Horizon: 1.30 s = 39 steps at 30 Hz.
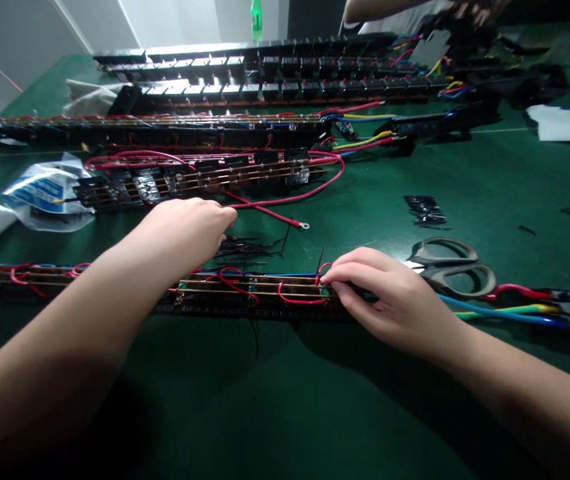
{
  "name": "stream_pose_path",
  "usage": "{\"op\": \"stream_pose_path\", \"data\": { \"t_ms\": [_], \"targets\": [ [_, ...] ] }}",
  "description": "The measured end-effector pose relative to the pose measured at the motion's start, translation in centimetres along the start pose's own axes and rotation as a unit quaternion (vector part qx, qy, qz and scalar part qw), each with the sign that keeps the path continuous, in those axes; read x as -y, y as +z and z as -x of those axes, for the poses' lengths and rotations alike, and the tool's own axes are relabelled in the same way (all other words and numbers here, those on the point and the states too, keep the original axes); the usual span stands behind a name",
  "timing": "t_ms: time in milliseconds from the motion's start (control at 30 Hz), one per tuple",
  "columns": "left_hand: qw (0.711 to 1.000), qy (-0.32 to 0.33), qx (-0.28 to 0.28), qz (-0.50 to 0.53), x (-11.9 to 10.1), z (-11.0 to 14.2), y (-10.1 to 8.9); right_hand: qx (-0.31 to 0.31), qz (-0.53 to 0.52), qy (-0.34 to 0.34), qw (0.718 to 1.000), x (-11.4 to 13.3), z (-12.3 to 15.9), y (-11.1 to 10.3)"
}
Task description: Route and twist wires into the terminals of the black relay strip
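The head view showed, at the far left, a clear plastic bag [45, 190] with blue and white print; letters were perhaps there, but I could not read them. To the right of it, the left hand [192, 223] was held above the wired strip [219, 309], with its fingers curled beside a loose heap of thin black ties [245, 248]. Whether these fingers grasped a tie, I cannot tell, because the back of the hand hid them. The strip itself, with its brass-coloured rods and red wires, lay along the near part of the green table [285, 407], below both hands. Further right, the right hand [389, 290] had thumb and forefinger brought together at the rods, near the end of a red wire loop [299, 302]; what was between the fingertips, I could not see surely. In my judgement, the step in hand was the fastening of wires to the rods, and the next move called for a steady, fine pinch at that place, without pulling the loop. Just beyond the right hand lay the scissors [435, 271], partly covered by it. I could read no brand on them, nor any other writing.
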<state>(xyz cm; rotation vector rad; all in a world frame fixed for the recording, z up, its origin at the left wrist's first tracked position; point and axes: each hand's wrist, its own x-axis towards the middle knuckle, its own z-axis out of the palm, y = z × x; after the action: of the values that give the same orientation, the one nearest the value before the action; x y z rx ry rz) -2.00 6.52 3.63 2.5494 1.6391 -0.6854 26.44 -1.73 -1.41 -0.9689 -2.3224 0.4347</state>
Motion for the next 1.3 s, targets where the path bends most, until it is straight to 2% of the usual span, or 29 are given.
{"op": "stream_pose_path", "data": {
  "t_ms": [233, 367, 467, 867, 1167, 1300],
  "targets": [
    [0.996, 0.048, 0.020, 0.070, -0.9, 0.8, -1.1, -0.004, 0.006, -0.013, 1.000, -0.1, 0.0, 0.1],
    [1.000, 0.007, 0.006, 0.009, -0.2, 0.4, -0.3, -0.004, 0.011, -0.015, 1.000, 0.0, 0.0, 0.1],
    [1.000, -0.005, 0.018, -0.022, 0.1, -0.1, 0.3, -0.003, 0.011, -0.011, 1.000, 0.0, 0.0, 0.1],
    [0.999, -0.022, -0.003, -0.030, -0.2, -0.5, 0.4, -0.001, 0.019, -0.024, 1.000, -0.1, 0.2, 0.2],
    [0.998, -0.037, -0.025, -0.033, -1.2, 0.1, -0.4, -0.001, 0.021, -0.024, 0.999, 0.0, 0.0, 0.2],
    [0.999, -0.031, -0.024, -0.029, -1.0, -0.3, 0.0, -0.002, 0.023, -0.029, 0.999, 0.0, 0.1, 0.3]
  ]
}}
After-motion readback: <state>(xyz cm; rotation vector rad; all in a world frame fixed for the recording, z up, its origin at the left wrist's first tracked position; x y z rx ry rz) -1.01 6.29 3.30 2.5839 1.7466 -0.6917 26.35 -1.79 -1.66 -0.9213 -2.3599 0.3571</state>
